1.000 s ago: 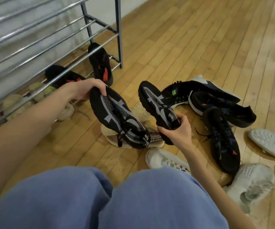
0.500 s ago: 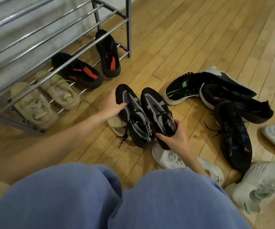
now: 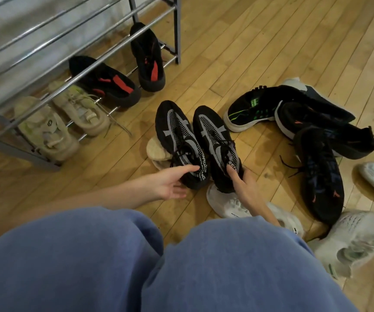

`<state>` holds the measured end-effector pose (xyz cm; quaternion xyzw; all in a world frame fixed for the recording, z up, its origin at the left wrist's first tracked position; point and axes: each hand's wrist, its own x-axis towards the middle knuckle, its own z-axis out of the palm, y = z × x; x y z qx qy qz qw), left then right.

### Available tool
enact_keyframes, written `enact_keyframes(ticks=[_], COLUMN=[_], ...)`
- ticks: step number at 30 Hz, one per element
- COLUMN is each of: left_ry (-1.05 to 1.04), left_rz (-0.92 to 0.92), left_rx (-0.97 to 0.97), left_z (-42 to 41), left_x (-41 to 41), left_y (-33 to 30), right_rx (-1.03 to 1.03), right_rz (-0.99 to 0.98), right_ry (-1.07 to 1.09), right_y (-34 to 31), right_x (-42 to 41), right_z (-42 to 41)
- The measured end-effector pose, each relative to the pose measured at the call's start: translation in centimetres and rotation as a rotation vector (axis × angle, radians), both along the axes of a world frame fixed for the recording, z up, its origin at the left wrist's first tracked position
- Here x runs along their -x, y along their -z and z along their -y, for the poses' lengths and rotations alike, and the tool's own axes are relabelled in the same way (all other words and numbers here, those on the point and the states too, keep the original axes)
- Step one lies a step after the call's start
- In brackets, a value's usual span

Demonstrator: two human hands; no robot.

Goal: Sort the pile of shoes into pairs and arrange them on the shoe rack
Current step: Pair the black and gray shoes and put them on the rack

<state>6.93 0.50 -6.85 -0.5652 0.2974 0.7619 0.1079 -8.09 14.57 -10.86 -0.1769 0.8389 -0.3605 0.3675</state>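
On the far left, the shoe rack [image 3: 123,18] is holding two pairs on its bottom rails: beige sneakers [image 3: 46,129] beside black shoes with red insoles [image 3: 114,84], toes pointing in under the upper bars. Moving right, the left hand [image 3: 170,183] is reaching with straight fingers, one fingertip touching the tongue of the left black-and-grey knit shoe [image 3: 179,140] and gripping nothing. Its twin [image 3: 217,143] is standing just beside it, and the right hand [image 3: 246,188] is pressing a finger into that shoe's collar, not clearly gripping. These knit shoes are probably light and soft, so hooking fingers inside the heel collars looks the surest hold. Further right, the pile of dark shoes [image 3: 316,131] is lying tangled, with white sneakers [image 3: 361,239] scattered around it on the wooden floor [image 3: 260,41].
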Motion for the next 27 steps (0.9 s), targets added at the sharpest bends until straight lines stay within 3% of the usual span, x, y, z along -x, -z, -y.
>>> enact_keyframes(ticks=[7,15,21,27], left_ry=[-0.120,-0.150,-0.063,-0.269], left_rz=[0.001,-0.151,-0.288,-0.230], left_rx=[-0.046,0.110,0.471,0.723], left_z=[1.7,6.3,7.0,7.4], left_x=[-0.2,-3.8,-8.2,-12.2], left_y=[-2.7,-9.5,-11.7,-13.3], right_rx=[0.144,0.346,0.465,0.461], right_rz=[0.049,0.096,0.053,0.161], right_ry=[0.112,0.201,0.114,-0.135], right_y=[-3.6,-8.9,-11.5,-13.4], right_x=[0.0,-1.3,-3.1,-6.1], right_z=[1.8,6.8,9.9,16.1])
